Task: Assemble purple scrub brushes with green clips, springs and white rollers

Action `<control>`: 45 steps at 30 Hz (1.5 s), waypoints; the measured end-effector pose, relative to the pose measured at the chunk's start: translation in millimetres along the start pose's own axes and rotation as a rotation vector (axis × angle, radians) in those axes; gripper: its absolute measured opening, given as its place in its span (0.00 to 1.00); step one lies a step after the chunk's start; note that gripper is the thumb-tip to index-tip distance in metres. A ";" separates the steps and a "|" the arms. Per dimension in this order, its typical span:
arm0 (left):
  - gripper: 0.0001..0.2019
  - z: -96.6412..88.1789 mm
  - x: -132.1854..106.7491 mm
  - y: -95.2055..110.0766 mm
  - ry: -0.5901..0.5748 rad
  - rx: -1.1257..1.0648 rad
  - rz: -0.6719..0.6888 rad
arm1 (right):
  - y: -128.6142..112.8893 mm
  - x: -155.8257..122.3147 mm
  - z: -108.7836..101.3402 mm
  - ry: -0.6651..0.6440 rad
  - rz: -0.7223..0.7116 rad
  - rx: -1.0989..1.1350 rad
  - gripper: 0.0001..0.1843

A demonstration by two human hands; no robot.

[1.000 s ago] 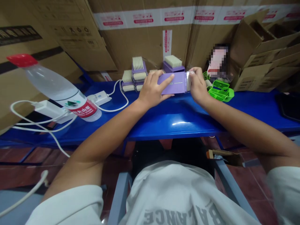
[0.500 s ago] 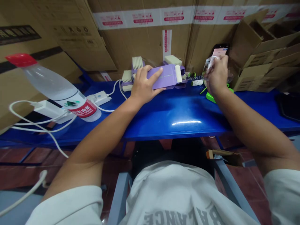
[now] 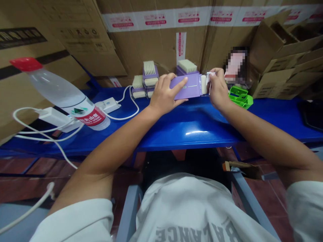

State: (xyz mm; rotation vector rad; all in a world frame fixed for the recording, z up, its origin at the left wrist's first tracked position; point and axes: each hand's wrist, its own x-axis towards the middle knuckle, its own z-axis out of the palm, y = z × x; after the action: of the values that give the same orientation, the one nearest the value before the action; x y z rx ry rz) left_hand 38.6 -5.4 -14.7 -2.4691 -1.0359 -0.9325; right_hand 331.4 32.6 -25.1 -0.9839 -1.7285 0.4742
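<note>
My left hand is closed around a flat purple box, thumb along its top face. A white block sticks out of the box's right end. There, my right hand pinches a small clear and whitish plastic piece, close against the white block; whether they touch I cannot tell. Behind the box stands a purple piece topped with cream bristles. More purple pieces with cream bristles are stacked to the left of it.
Bright green plastic holders lie right of my right hand. A water bottle leans at the left beside white cables and an adapter. Cardboard boxes line the back, with open cartons at the right of the blue table.
My right hand has moved left and down from beside the phone to the box's right end, carrying the plastic piece. My left hand and the purple box have shifted slightly right.
</note>
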 end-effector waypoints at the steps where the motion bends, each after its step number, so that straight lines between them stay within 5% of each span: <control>1: 0.47 -1.3 -0.5 -3.7 -0.003 -0.002 -0.005 | 3.7 2.5 -2.9 0.068 0.024 0.051 0.41; 4: 0.47 -5.4 -2.6 -18.8 0.016 0.001 -0.017 | 7.8 7.5 -17.7 0.119 0.062 0.167 0.39; 11: 0.44 -9.2 -6.8 -52.6 0.058 -0.025 -0.034 | -11.2 5.1 -62.1 0.004 0.274 0.373 0.37; 16: 0.44 -15.1 -6.3 -61.3 0.046 -0.009 -0.012 | -24.9 2.1 -71.4 -0.032 0.332 0.512 0.46; 21: 0.43 -27.5 -5.7 -69.6 0.051 -0.010 -0.023 | -26.0 2.6 -78.5 -0.070 0.356 0.465 0.36; 33: 0.48 -24.8 -2.2 -85.7 -0.034 -0.025 0.019 | -21.0 -1.8 -69.5 -0.111 0.308 0.388 0.27; 45: 0.37 -12.0 0.2 -39.1 -0.040 -0.024 0.075 | -43.6 -15.5 -13.2 -0.225 0.275 0.432 0.35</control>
State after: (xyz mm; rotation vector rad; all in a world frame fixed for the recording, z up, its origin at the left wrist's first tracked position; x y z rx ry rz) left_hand 5.2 15.8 -4.5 -2.5376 -0.9421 -0.8811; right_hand 328.5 -7.1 1.9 -0.8762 -1.5920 1.1225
